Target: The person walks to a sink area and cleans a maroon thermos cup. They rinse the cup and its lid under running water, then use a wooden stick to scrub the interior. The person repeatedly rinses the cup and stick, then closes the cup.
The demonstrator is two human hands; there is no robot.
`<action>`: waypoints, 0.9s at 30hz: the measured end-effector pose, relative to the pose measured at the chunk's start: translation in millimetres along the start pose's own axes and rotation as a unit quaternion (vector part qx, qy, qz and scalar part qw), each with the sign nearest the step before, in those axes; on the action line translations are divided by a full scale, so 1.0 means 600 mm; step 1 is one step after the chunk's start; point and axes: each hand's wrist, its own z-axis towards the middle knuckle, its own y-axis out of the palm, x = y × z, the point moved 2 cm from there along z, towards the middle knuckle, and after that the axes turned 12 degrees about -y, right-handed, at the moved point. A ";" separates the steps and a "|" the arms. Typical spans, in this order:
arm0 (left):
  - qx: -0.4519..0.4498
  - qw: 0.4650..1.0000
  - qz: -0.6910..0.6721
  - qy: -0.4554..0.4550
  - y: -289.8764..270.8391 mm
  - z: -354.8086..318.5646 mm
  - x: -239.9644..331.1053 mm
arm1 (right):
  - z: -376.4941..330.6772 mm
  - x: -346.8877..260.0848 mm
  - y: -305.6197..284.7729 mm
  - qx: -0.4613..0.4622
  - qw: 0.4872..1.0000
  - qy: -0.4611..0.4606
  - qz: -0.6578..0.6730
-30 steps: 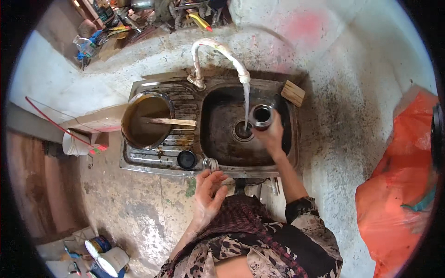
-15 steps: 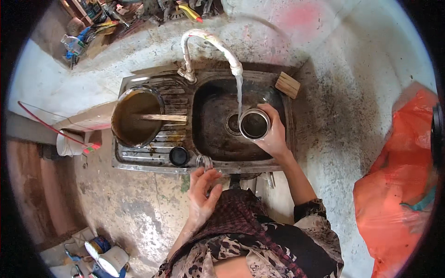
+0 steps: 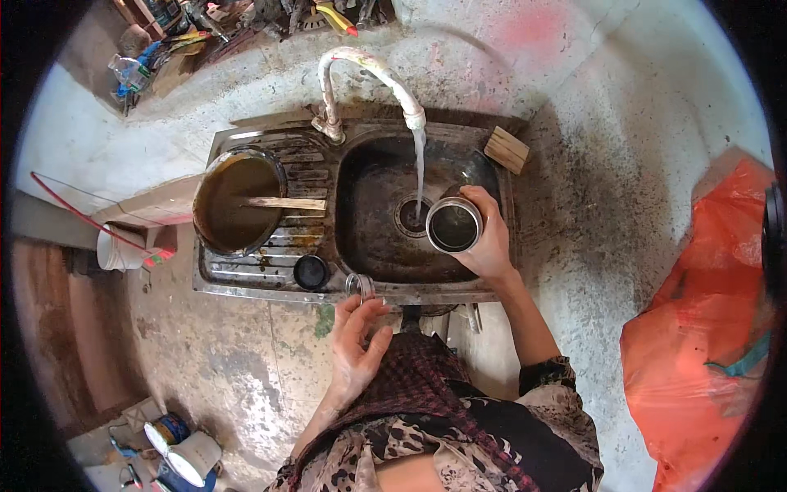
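Observation:
My right hand is wrapped round a round metal cup, held over the sink basin with its mouth up. A thin stream of water runs from the curved tap and falls just left of the cup, by the drain. At the sink's front edge, the curled fingers of my left hand hold a small clear see-through cup; its lower part is hidden by the fingers. Beside it on the drainboard lies a round black lid-like piece.
A bucket of brown liquid stands on the drainboard, a wooden stick across its rim. A wooden block sits at the sink's back right corner. Orange plastic sheeting hangs at right. White tubs stand lower left.
The metal cup has shifted slightly right, away from the water stream, which now falls clear of its rim. The left hand stays almost where it was. The view has moved a little.

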 end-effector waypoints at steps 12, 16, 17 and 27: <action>0.006 1.000 0.012 -0.001 0.002 -0.001 0.006 | 0.006 -0.016 0.007 -0.059 0.996 -0.050 -0.031; 0.007 0.999 0.026 -0.020 -0.002 0.001 0.001 | 0.025 -0.001 0.013 -0.065 0.997 0.032 -0.042; 0.008 1.000 0.014 -0.026 -0.001 0.002 0.006 | 0.031 0.004 0.012 -0.034 0.994 0.095 -0.039; 0.023 0.999 0.036 -0.021 0.007 0.011 0.011 | -0.006 0.024 0.018 -0.141 0.984 -0.055 -0.096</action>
